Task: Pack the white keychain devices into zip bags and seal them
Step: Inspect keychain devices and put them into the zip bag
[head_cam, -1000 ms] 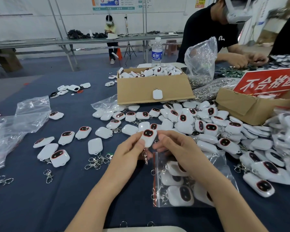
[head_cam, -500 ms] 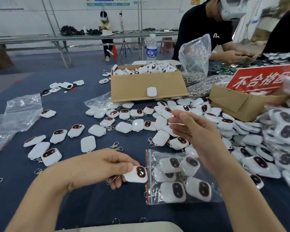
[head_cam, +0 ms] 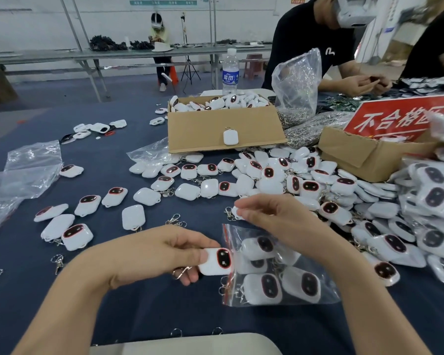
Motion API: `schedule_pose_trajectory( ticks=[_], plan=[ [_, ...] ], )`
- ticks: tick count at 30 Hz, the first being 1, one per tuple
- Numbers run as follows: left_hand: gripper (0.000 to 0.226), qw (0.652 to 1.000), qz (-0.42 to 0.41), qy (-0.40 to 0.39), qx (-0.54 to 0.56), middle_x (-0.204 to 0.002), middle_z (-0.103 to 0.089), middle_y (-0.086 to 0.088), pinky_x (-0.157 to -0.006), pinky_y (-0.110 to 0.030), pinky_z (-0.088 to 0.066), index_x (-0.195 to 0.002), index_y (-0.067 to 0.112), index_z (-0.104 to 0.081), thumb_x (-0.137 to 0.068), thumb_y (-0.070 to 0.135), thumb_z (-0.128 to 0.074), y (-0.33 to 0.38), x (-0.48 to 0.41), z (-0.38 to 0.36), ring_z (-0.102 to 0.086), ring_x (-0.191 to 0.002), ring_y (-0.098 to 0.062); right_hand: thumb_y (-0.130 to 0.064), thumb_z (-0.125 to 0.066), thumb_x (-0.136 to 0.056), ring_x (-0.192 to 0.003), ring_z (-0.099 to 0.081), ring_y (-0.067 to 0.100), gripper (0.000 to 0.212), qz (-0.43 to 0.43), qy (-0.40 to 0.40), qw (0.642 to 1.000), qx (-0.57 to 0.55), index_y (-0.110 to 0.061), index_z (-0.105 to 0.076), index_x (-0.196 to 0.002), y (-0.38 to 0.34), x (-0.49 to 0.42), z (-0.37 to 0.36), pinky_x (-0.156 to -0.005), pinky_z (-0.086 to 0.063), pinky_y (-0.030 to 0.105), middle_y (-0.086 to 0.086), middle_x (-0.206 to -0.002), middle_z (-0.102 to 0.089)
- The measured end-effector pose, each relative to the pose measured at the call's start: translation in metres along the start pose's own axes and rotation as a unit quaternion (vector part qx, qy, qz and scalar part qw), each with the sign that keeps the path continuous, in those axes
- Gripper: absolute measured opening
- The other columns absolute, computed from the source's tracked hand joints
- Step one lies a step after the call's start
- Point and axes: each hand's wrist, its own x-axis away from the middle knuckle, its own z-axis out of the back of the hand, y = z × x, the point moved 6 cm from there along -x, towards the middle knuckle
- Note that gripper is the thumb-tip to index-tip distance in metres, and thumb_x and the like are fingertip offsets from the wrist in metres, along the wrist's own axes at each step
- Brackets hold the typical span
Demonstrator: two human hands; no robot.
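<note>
Head view caught the job midway: the left hand (head_cam: 159,254) pinched a white keychain device (head_cam: 217,261) at the mouth of the unsealed zip bag (head_cam: 225,235) — several lay inside already. The right hand (head_cam: 274,216) rested on the loose pile (head_cam: 267,175), its grip unclear — many devices remained unpacked.

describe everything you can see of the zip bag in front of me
The zip bag is clear plastic with a red strip down its left edge, lying flat on the dark blue table. Several white keychain devices fill it, clips poking out left. The left hand holds another device at that edge.
</note>
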Motion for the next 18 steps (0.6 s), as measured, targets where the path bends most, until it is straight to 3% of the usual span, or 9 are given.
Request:
schedule_pose_trajectory(
  ticks=[4, 8, 12, 18],
  plan=[
    [0.027, 0.999, -0.037, -0.016, 0.030, -0.098, -0.075, -0.003, -0.078, -0.023, -0.053, -0.124, 0.017, -0.071, -0.101, 0.009, -0.060, 0.008, -0.007, -0.010, -0.065, -0.083, -0.011, -0.036, -0.067, -0.095, -0.095, -0.066, -0.008, 0.017, -0.007, -0.057, 0.998, 0.035, -0.047, -0.067, -0.107, 0.005, -0.002, -0.014, -0.094, -0.053, 0.028, -0.027, -0.102, -0.072],
    [0.031, 0.998, -0.046, -0.035, 0.020, -0.108, -0.071, -0.021, -0.082, -0.025, -0.054, -0.127, 0.013, -0.068, -0.099, 0.003, -0.061, 0.009, -0.012, -0.019, -0.064, -0.090, -0.016, -0.039, -0.065, -0.096, -0.095, -0.066, -0.006, 0.019, -0.004, -0.064, 0.997, 0.044, -0.047, -0.067, -0.113, 0.007, -0.002, -0.015, -0.096, -0.052, 0.032, -0.025, -0.100, -0.072],
    [0.023, 0.999, -0.035, -0.012, -0.011, -0.088, -0.073, -0.005, -0.076, -0.023, -0.054, -0.117, 0.015, -0.071, -0.097, 0.006, -0.065, 0.009, -0.018, -0.020, -0.065, -0.080, -0.013, -0.031, -0.062, -0.099, -0.088, -0.065, -0.006, 0.018, 0.010, -0.068, 0.997, 0.029, -0.046, -0.069, -0.108, 0.004, -0.001, -0.015, -0.086, -0.048, 0.023, -0.022, -0.092, -0.071],
    [0.014, 0.997, -0.017, 0.025, -0.067, -0.083, -0.073, 0.003, -0.072, -0.022, -0.054, -0.107, 0.017, -0.075, -0.096, 0.019, -0.068, 0.011, -0.016, -0.014, -0.066, -0.075, -0.012, -0.020, -0.061, -0.101, -0.074, -0.061, -0.006, 0.019, 0.022, -0.051, 0.998, -0.011, -0.034, -0.072, -0.109, 0.000, -0.001, -0.015, -0.070, -0.046, 0.010, -0.020, -0.079, -0.067]
  ],
)
